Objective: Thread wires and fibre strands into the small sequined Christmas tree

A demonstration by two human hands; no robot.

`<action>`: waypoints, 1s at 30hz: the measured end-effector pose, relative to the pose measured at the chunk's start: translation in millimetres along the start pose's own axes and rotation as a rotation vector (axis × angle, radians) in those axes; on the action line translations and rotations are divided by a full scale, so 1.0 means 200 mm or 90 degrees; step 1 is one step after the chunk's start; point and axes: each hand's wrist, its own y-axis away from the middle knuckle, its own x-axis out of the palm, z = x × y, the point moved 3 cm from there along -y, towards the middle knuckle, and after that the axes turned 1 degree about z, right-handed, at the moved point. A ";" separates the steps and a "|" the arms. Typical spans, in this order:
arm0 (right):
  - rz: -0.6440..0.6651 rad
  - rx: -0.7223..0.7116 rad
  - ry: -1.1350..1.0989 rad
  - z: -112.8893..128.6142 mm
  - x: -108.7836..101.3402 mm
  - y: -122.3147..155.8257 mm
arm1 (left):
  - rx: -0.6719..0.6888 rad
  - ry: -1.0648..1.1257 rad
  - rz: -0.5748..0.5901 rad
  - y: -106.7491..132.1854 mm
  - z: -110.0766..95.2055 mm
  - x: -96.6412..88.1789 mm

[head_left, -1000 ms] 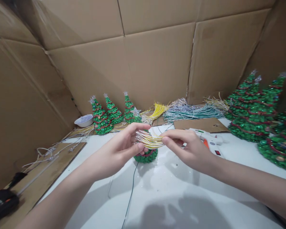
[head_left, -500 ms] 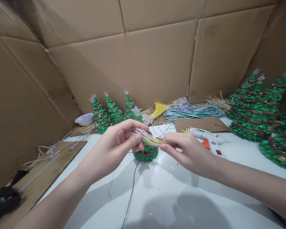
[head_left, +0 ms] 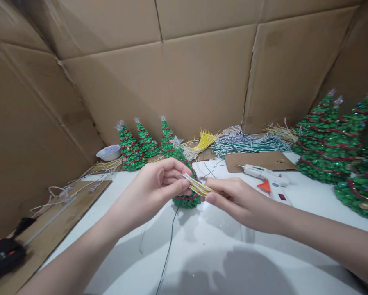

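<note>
Over the white table (head_left: 221, 254), both hands hold a small bundle of yellow and white wires (head_left: 199, 187). My left hand (head_left: 155, 192) pinches one end of the bundle between thumb and fingers. My right hand (head_left: 237, 200) grips the other end with closed fingers. Just behind the bundle stands a small green sequinned Christmas tree (head_left: 185, 196) with red trim and a star on top, partly hidden by my hands. A thin green wire (head_left: 168, 250) runs from its base toward me.
Three small trees (head_left: 144, 143) stand at the back left beside a white bowl (head_left: 109, 153). Yellow, white and green wire bundles (head_left: 242, 142) lie along the cardboard wall. A white glue gun (head_left: 270, 182) rests at the right. Larger trees (head_left: 331, 143) crowd the far right. A black tool (head_left: 5, 254) lies at the left.
The wire bundle has been drawn tighter and lower between my hands, and my right hand has slid closer to the left one. The spread ends are now gathered.
</note>
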 end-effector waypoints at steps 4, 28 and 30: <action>-0.015 0.029 -0.018 0.00 0.00 0.00 | 0.003 -0.042 -0.012 0.02 0.00 0.02; 0.020 0.120 -0.001 0.05 -0.01 0.02 | -0.003 -0.020 -0.090 0.02 -0.01 0.07; 0.022 0.118 -0.001 0.05 -0.01 0.02 | -0.011 -0.018 -0.088 0.02 -0.02 0.07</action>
